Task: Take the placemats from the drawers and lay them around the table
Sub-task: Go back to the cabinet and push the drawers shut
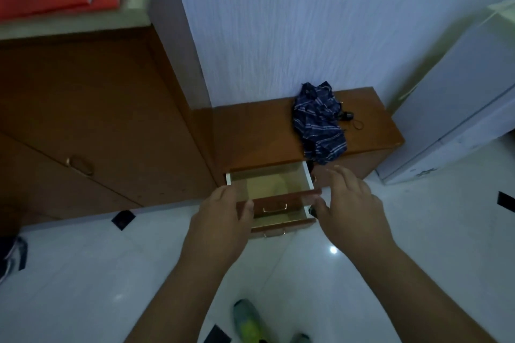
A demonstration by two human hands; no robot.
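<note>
A low wooden cabinet [259,131] stands against the wall with its top drawer [281,202] pulled out. The drawer's pale inside [267,182] shows no placemat that I can make out. A second drawer [278,227] below it sticks out a little. My left hand [223,211] grips the left end of the top drawer's front. My right hand [348,203] hovers at the right end of the front, fingers spread, its thumb near the corner.
A crumpled blue striped cloth [317,125] and a small black corded item [348,117] lie on the cabinet top. A tall wooden cupboard [83,120] stands at left, a white appliance [459,120] at right. My shoes [248,320] are on the white tiled floor.
</note>
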